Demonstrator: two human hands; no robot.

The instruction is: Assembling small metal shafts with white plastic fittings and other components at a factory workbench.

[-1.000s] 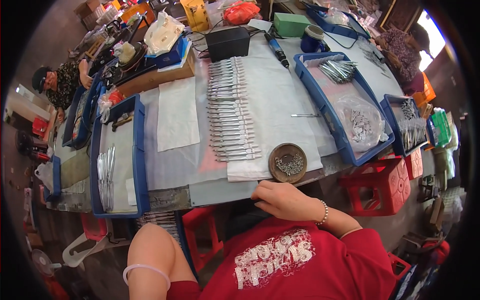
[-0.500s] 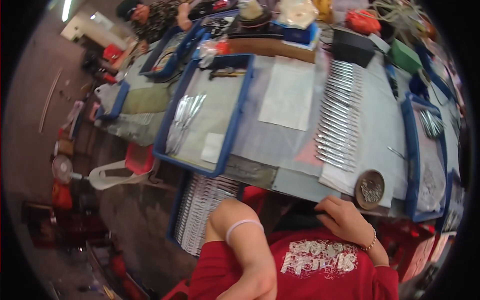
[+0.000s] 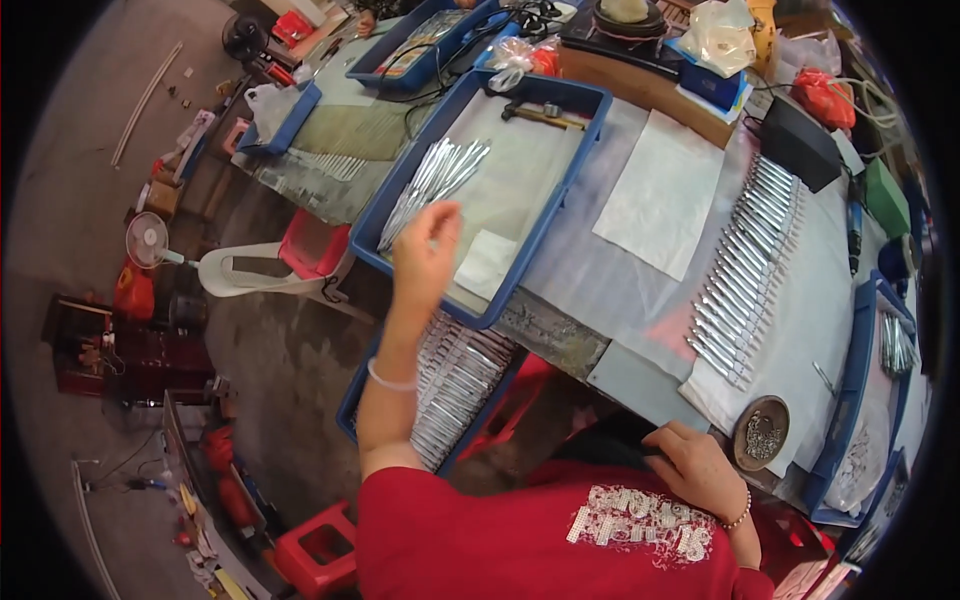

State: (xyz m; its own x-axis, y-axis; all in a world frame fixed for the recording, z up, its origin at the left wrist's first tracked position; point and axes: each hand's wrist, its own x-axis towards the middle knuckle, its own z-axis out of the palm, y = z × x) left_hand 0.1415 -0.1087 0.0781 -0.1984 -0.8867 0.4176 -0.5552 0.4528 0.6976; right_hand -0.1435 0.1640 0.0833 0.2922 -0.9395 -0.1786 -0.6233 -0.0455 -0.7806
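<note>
Cluttered table with blue trays

Small fan on floor; red stool; round dish at table edge.

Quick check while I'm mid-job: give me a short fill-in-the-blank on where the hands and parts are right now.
The left hand reaches over the ____ tray holding the bundle of metal pieces.
The right hand rests at the table edge beside a round ____ dish.
A wristband circles the ____ wrist.

Missing words: blue; brown; left
</note>
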